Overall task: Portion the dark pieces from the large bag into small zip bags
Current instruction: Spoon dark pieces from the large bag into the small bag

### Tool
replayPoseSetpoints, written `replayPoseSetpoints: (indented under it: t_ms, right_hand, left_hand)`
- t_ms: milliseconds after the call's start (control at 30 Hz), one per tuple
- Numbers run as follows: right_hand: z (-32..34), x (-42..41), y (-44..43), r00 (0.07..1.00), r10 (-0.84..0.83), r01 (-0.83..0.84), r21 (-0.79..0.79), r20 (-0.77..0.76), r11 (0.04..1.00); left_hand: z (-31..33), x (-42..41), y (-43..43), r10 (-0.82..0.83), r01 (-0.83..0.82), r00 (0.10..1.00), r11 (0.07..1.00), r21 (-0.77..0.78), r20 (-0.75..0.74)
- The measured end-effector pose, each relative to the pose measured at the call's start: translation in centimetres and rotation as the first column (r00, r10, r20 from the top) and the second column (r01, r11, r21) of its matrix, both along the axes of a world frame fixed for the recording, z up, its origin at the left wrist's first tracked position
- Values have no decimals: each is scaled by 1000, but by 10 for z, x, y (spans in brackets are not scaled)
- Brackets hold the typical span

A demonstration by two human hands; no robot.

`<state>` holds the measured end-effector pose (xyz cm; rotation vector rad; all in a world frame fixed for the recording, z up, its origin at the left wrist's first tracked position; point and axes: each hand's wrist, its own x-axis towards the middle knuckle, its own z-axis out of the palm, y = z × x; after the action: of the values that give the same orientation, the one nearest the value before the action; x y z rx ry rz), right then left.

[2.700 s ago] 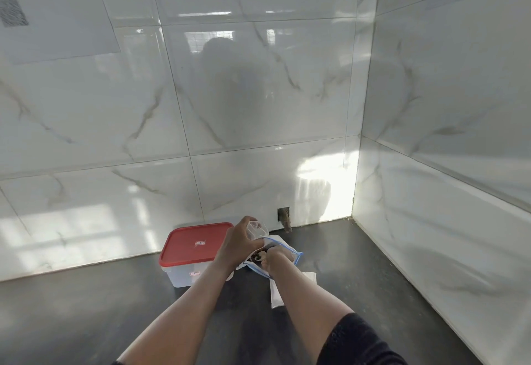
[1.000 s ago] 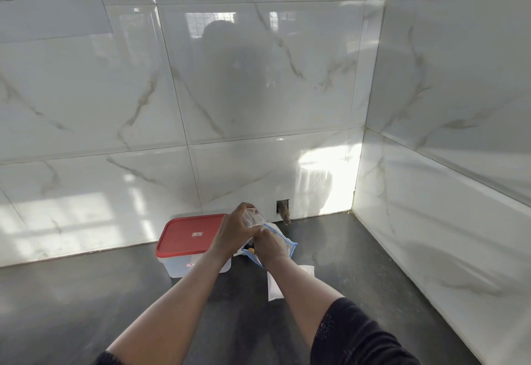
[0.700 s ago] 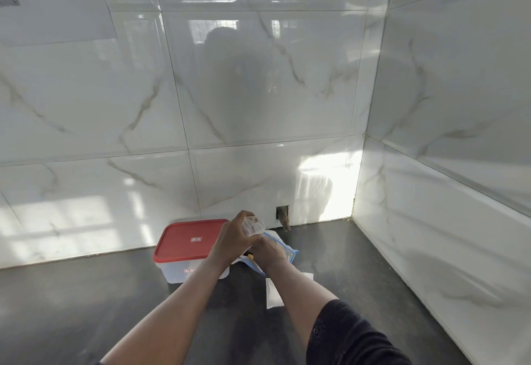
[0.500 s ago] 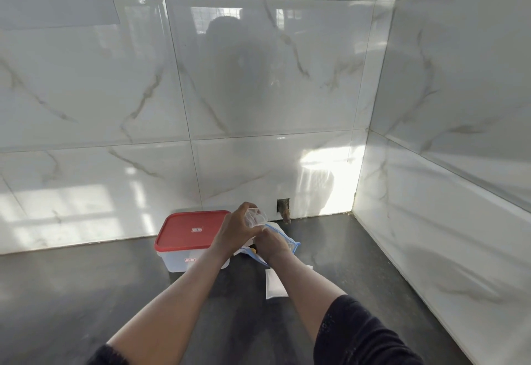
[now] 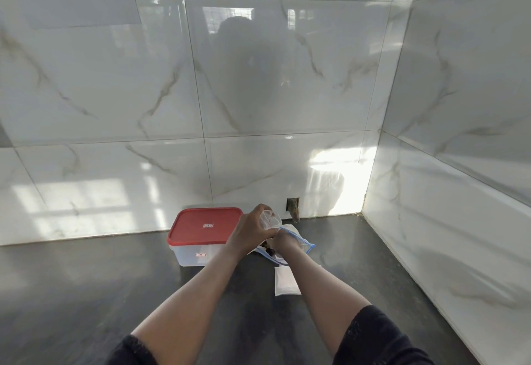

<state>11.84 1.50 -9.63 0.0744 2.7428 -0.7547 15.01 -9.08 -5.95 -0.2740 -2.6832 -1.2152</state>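
Left hand (image 5: 249, 232) grips a small zip bag (image 5: 270, 219), clear, held raised just above the mouth of the large bag (image 5: 300, 241). The large bag lies on the dark counter (image 5: 86, 292), blue zip edge toward the right, just beside a red-lidded container (image 5: 205, 225). Right hand (image 5: 283, 243) is at the large bag's mouth with its back to the camera. The fingers are hidden, so I cannot tell whether it is pinching pieces or lying slack. A few dark pieces (image 5: 268, 249) show at the opening, under and between the two hands. A white flat packet (image 5: 286, 280) lies on the counter near the right forearm, possibly spare small bags, unclear. The tiled wall (image 5: 258, 106) is close behind everything.

Step in hand, as I read it: moving a pinch of pieces from the large bag into the small one. To do it well, the left fingers should hold the small bag's mouth spread wide, not crushed flat, and keep it directly over the large bag so strays fall back in. The right hand should take modest pinches, push its fingertips past the zip strip before letting go, and keep pieces out of the zip track or it will not seal. Don't overfill; leave room at the top to close. Risks are the soft bag collapsing and pieces dropping onto the counter.
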Motion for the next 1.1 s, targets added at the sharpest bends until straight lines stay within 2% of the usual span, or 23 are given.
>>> replayPoseSetpoints:
  t_ms: [33, 100, 200, 267, 300, 333, 400, 500, 567, 633, 700, 833, 933, 1000, 1033, 1100]
  right_hand:
    - [-1, -1, -1, 998, -52, 57, -117, 44, 992]
    - [-1, -1, -4, 965, -177, 242, -404, 192, 882]
    - [1, 0, -4, 877, -293, 469, -552, 380, 689]
    - [6, 0, -2, 847, -299, 529, -640, 440, 558]
    - [6, -1, -4, 836, -322, 548, -649, 444, 527]
    - [4, -2, -6, 844, -324, 536, -666, 427, 518]
    - [-2, -5, -13, 872, -339, 490, -646, 353, 586]
    - [-10, -11, -20, 914, -342, 407, -483, 220, 776]
    - [-11, -12, -21, 932, -309, 363, -445, 191, 819]
    - [-9, -10, -21, 912, -335, 410, -480, 238, 776]
    - [-10, -9, -18, 872, -388, 489, -555, 298, 673]
    - [-13, -15, -24, 825, -361, 563, -687, 435, 460]
    - [-8, -15, -19, 825, -288, 564, -719, 485, 405]
    - [-1, -6, -16, 852, -313, 523, -703, 419, 483]
    - [0, -3, -15, 856, -285, 517, -721, 432, 461]
    - [-1, -2, -15, 819, -307, 566, -772, 485, 290]
  left_hand:
    - [0, 0, 0, -3, 3, 1000, 1000, 1, -3]
    - [0, -1, 0, -6, 6, 1000, 1000, 3, -10]
    - [2, -2, -1, -5, 5, 1000, 1000, 16, -11]
    - [3, -3, -2, -2, 2, 1000, 1000, 19, -12]
    - [3, -3, -3, 0, 0, 1000, 1000, 18, -16]
    - [3, -4, -4, 3, -3, 1000, 1000, 18, -18]
    - [3, -5, -4, 8, -8, 1000, 1000, 17, -19]
    - [3, -5, -5, 4, -4, 1000, 1000, 23, -15]
    - [2, -5, -6, 4, -4, 1000, 1000, 29, -14]
    - [0, -5, -7, 10, -10, 1000, 999, 32, -11]
    - [-1, -5, -8, 10, -10, 1000, 999, 31, -13]
    - [1, -4, -10, 10, -10, 1000, 1000, 17, -25]
    - [2, -4, -10, 21, -20, 999, 1000, 23, -26]
    - [2, -3, -10, 18, -17, 999, 1000, 19, -26]
    - [2, -3, -10, 14, -13, 1000, 1000, 15, -26]
    - [1, -4, -10, 11, -11, 1000, 1000, 12, -27]
